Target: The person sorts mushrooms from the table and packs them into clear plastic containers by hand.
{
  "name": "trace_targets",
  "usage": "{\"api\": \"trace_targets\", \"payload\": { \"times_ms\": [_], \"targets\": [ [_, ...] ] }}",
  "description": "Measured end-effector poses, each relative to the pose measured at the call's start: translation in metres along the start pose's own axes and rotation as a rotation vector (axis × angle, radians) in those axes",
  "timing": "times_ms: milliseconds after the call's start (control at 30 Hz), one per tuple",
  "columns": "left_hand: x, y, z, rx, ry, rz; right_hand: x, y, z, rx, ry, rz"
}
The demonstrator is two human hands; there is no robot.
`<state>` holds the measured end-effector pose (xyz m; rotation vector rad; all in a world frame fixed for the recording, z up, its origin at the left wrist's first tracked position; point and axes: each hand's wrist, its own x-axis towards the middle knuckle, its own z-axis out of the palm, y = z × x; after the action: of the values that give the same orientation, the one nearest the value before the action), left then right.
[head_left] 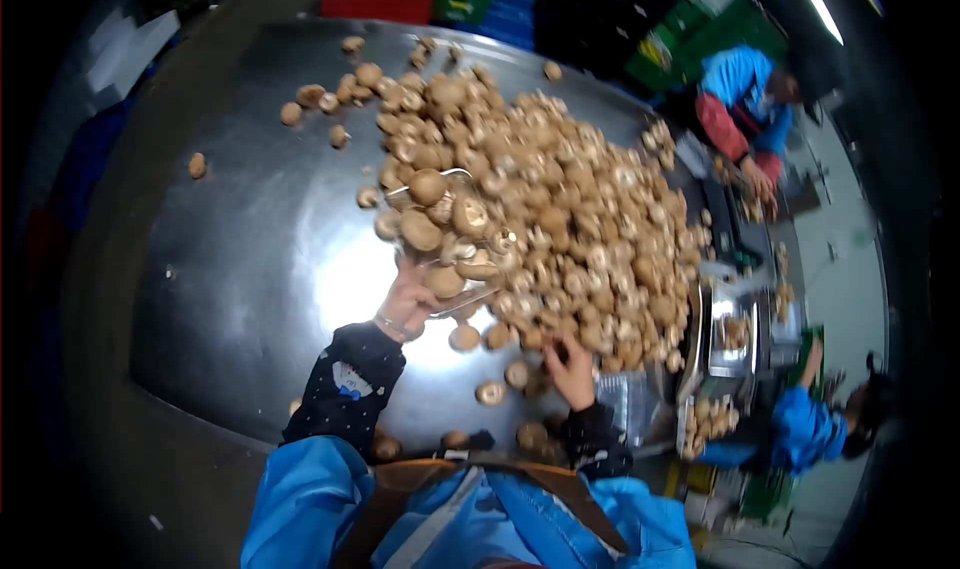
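Note:
My left hand point(408, 301) is closed on the near-left side of a clear plastic tray point(466, 304), which holds several brown-capped mushrooms point(420, 231). The tray is tilted and lies against the left side of a large mushroom pile point(590, 219). At the pile's near edge is my right hand point(571, 371), its fingers curled together. Whatever they may pinch is too small and blurred to make out. Loose mushrooms lie close to that hand, among them one with its pale underside up point(490, 393).
The pile sits on a steel table point(240, 259), with stray mushrooms at its far left. Stacked clear trays point(628, 401) stand right of my right hand. A filled tray point(708, 424) and a steel scale point(732, 331) are further right. Two co-workers in blue point(740, 79) point(808, 431) work there.

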<state>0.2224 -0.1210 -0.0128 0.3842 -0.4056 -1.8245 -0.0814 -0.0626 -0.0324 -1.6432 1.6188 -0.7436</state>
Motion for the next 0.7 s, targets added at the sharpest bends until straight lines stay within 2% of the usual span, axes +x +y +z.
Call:
{"api": "trace_targets", "payload": {
  "times_ms": [33, 67, 133, 200, 300, 333, 400, 500, 600, 633, 700],
  "targets": [
    [-0.012, -0.021, -0.007, 0.074, -0.003, 0.057, -0.003, -0.006, -0.005, 0.13, 0.002, 0.052],
    [-0.027, -0.033, -0.002, 0.074, 0.066, -0.018, -0.008, -0.017, -0.01, 0.259, 0.01, 0.101],
    [-0.052, -0.06, 0.013, 0.106, 0.069, -0.099, -0.015, -0.051, -0.014, 0.121, 0.144, -0.19],
    [-0.075, -0.088, 0.027, 0.072, 0.072, -0.134, -0.021, -0.078, -0.02, -0.031, 0.155, -0.279],
    [-0.092, -0.125, 0.04, 0.044, 0.063, -0.146, -0.026, -0.08, -0.008, 0.082, 0.098, -0.3],
    [-0.094, -0.132, 0.044, 0.163, 0.073, -0.182, -0.032, -0.08, -0.001, 0.04, 0.068, -0.363],
    [-0.096, -0.157, 0.04, 0.174, 0.11, -0.193, -0.053, -0.074, -0.001, -0.152, 0.046, -0.42],
    [-0.101, -0.174, 0.049, 0.009, 0.129, -0.248, -0.07, -0.058, -0.015, -0.302, -0.024, -0.508],
    [-0.104, -0.187, 0.057, -0.022, 0.17, -0.326, -0.072, -0.039, -0.033, -0.154, -0.112, -0.302],
    [-0.104, -0.196, 0.058, -0.081, 0.177, -0.334, -0.074, -0.035, -0.039, -0.191, -0.124, -0.382],
    [-0.104, -0.209, 0.062, -0.067, 0.162, -0.314, -0.066, -0.019, -0.058, -0.075, -0.152, -0.303]
  ]
}}
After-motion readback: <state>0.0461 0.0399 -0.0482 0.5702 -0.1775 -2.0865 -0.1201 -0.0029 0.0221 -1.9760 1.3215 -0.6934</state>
